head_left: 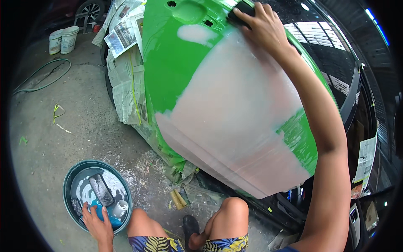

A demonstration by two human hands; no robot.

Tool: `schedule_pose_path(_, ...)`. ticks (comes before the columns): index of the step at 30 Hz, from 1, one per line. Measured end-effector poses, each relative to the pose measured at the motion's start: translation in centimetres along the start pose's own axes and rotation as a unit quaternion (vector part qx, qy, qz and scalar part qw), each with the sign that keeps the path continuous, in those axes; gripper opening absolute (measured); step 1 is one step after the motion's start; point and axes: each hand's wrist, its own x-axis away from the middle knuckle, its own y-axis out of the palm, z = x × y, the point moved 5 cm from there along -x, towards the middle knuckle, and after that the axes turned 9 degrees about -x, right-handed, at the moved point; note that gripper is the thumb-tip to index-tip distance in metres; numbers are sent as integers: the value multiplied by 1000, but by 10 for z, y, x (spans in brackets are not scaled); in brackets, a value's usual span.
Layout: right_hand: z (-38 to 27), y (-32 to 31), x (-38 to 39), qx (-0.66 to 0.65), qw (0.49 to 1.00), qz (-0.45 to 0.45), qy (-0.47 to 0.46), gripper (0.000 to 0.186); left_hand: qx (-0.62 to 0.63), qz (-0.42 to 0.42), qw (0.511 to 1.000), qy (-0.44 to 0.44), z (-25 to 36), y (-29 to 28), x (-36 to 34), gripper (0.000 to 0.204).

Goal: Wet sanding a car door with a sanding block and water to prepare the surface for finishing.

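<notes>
A green car door (168, 63) fills the middle, with a large pale pinkish filler patch (226, 92) and a smaller pale spot beside the handle recess. My right hand (266, 25) reaches to the far upper part of the panel, its fingers wrapped over a black sanding block (241, 12) that rests on the surface. Down at the lower left, my left hand (98, 224) hovers over a dark green basin (67, 189) of water, fingers apart and holding nothing. Inside the basin are a dark rectangular block (100, 189) and a small white cup (121, 208).
Newspaper masking (126, 84) hangs along the car's left side. Two white buckets (69, 40) and a green hose (46, 63) are on the concrete floor at far left. A yellowish strip (178, 199) lies below the door, near my bent knees. Dark window glass (319, 38) borders the door's right.
</notes>
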Motion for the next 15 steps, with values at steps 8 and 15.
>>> schedule_pose_path(8, 6, -5, 19, -11, 999, -23, 20, 59, -2, 10, 1000, 11, 2, 1, 2, 35)
schedule_pose_path(15, 4, -25, 69, -26, 999, -29, 23, 60, -21, 13, 1000, -5, -3, -1, 4, 34)
